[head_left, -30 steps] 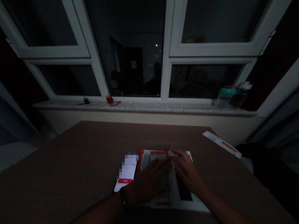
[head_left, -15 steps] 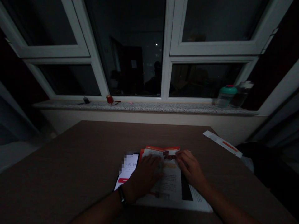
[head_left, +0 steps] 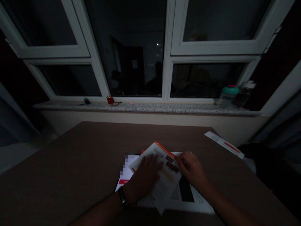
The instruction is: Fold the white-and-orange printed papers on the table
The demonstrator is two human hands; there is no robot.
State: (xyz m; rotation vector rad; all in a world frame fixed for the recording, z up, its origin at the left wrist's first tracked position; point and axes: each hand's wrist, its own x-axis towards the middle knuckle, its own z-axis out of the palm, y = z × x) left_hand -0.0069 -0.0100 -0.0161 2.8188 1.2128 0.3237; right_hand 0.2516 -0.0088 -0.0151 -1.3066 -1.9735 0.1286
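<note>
A printed sheet [head_left: 168, 185] with an orange top edge lies turned at an angle. My left hand [head_left: 145, 176] rests on it, fingers spread and flat. At the upper right corner of this sheet my right hand [head_left: 192, 168] pinches the edge, thumb against bent fingers. Beneath the sheet lies another printed page [head_left: 199, 201] with a dark picture; whether the two are still joined cannot be made out. A lit phone [head_left: 126, 169] sits left of the papers, and the sheet's left corner overlaps it. On my left wrist is a dark band [head_left: 122, 197].
The brown table [head_left: 70, 163] reaches toward a window. A white paper strip [head_left: 224, 144] with an orange bar lies along its right edge. On the stone sill [head_left: 145, 107] stand a teal-lidded bottle [head_left: 228, 97], a clear bottle [head_left: 244, 94] and a small red item [head_left: 110, 99].
The sheet has swung round: its left corner moved over the phone and its bottom corner now points toward me. My left hand stayed flat on it; my right hand kept its pinch.
</note>
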